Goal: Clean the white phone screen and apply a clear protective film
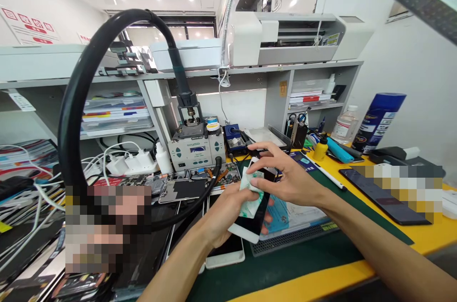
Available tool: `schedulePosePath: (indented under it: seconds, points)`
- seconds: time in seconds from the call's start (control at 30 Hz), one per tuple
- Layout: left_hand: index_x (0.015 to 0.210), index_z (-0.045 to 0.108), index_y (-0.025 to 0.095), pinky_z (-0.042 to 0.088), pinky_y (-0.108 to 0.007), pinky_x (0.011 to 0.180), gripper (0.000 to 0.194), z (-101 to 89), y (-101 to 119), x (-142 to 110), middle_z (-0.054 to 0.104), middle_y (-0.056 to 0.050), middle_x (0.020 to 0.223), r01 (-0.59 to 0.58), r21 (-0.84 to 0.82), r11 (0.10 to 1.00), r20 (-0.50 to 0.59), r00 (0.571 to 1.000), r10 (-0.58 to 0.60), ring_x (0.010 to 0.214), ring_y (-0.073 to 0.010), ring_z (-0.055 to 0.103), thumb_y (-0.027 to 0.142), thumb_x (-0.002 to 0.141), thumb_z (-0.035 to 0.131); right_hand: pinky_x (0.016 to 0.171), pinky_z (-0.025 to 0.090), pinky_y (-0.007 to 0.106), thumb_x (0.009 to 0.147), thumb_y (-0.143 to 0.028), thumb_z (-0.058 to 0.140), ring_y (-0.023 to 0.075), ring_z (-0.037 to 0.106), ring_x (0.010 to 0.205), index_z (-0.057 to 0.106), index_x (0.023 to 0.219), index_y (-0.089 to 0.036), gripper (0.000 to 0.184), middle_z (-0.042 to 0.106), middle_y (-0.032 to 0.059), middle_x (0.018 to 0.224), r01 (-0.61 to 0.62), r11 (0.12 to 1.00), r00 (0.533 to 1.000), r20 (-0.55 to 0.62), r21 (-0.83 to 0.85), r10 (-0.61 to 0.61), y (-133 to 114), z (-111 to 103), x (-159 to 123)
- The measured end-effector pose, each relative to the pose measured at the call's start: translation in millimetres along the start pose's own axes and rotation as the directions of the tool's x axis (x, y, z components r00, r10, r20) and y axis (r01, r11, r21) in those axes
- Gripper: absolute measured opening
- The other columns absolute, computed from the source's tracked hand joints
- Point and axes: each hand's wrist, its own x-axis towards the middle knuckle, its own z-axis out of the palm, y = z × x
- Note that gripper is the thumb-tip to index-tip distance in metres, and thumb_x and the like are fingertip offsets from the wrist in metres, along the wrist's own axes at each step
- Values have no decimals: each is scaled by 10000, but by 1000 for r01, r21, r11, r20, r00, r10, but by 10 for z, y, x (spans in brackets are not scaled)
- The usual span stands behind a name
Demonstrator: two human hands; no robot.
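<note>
My left hand (228,209) is closed around a phone (246,225) with a black screen and white border, tilted above the bench. Its thumb presses a small white wipe (252,206) with green marks against the screen; I cannot tell whether this is a wipe or its packet. From above right, my right hand (282,176) pinches the upper part of the wipe between thumb and finger, its other fingers raised. Below the phone, another white-framed phone (224,260) lies on the green mat (296,273). A blue sheet (280,216) shows just right of the held phone.
A hot air station (196,152) with a thick black hose (67,92) stands behind. Phones and parts crowd the left. Right, there are a blue spray can (378,121), a clear bottle (344,125), a yellow bottle (320,148) and a dark tablet (378,195).
</note>
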Motion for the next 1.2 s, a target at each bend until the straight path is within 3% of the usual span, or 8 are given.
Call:
schedulePosePath:
  seconds: [0.2,0.67,1.2]
  points:
    - [883,610,170,530,-341,542,130,47,47,-45,690,-72,819,54,84,995,-33,998,-52,574,-198,646,217,762,607,1115,346,543,869,-268,659,336,372,1385,752,956,-287,129,418,32,1487,35,999,999,26,-16,-35,35,1,-2]
    - [992,601,151,549,-354,548,219,-25,-3,-9,673,-77,841,39,25,999,41,998,-40,618,-201,644,204,779,599,1104,372,518,873,-314,668,329,432,1347,783,879,-290,118,535,53,1389,95,995,995,-24,18,-95,27,3,14]
    - [1002,599,155,571,-362,569,196,-54,-42,4,666,-71,867,36,62,997,62,997,-40,641,-210,672,190,816,546,1086,392,468,880,-262,646,298,443,1344,740,868,-258,95,515,59,1410,92,995,995,26,26,-93,12,-7,2]
